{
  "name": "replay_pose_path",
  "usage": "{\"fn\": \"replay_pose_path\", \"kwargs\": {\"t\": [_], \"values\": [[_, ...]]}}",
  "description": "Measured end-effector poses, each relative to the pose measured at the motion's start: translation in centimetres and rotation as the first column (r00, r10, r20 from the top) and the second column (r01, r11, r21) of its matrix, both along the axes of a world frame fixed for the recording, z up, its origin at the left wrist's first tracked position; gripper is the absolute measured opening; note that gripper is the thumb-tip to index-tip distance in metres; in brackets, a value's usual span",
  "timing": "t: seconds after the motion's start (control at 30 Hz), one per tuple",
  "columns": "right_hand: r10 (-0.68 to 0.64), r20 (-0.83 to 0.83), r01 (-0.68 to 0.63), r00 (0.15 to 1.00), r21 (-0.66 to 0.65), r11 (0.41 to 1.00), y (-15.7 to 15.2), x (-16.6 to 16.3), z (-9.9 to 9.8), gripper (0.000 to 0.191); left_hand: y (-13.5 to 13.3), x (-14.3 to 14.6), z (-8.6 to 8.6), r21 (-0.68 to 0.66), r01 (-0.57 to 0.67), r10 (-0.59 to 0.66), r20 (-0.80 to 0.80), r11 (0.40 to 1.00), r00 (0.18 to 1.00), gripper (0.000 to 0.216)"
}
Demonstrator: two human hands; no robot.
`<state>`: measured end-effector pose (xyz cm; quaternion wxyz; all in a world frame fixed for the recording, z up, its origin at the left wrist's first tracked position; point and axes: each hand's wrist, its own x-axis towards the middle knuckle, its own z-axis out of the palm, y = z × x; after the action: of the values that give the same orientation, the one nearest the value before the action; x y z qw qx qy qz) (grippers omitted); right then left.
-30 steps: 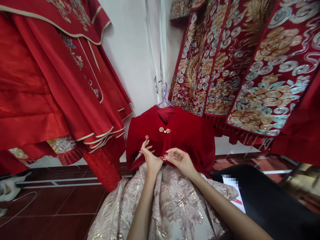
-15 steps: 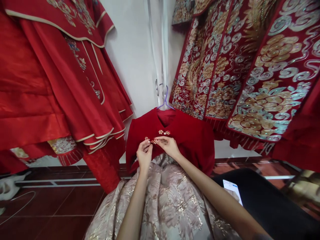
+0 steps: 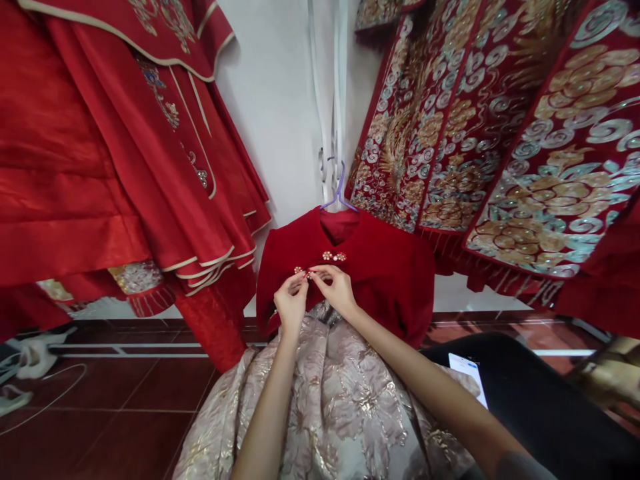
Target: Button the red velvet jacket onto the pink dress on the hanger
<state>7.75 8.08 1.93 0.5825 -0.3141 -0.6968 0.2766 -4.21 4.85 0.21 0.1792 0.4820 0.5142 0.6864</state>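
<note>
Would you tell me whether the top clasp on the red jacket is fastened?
Fastened: the top clasp joins both front edges of the red jacket.

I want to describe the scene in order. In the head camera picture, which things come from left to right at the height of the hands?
Plain red robes → left hand → small clasp → right hand → red velvet jacket → embroidered red robes.
</note>
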Motion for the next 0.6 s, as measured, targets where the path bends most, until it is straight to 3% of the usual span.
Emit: {"fn": "replay_pose_path", "kwargs": {"t": [0.33, 0.47, 0.53, 0.6], "values": [[-0.011, 0.086, 0.007, 0.996, 0.05, 0.999, 0.3, 0.1, 0.4, 0.019, -0.6, -1.7, 2.3, -0.142, 0.065, -0.097, -0.233, 0.988, 0.968, 0.017], [0.215, 0.13, -0.208, 0.968, -0.062, 0.976, -1.0, 1.9, 0.4, 0.03, -1.8, -0.8, -0.6, -0.106, 0.085, -0.115, -0.318, 0.991, 0.941, 0.045], [0.353, 0.173, -0.332, 0.919, -0.142, 0.933, -2.4, 4.3, -0.2, 0.038, -3.2, -0.4, -3.0, -0.109, -0.043, -0.005, -0.408, 0.993, 0.913, 0.061], [0.362, 0.257, -0.324, 0.896, -0.176, 0.929, -3.9, 7.0, -1.1, 0.038, -4.8, -0.7, -5.0, -0.21, -0.199, 0.078, -0.477, 0.957, 0.876, 0.064]]}}
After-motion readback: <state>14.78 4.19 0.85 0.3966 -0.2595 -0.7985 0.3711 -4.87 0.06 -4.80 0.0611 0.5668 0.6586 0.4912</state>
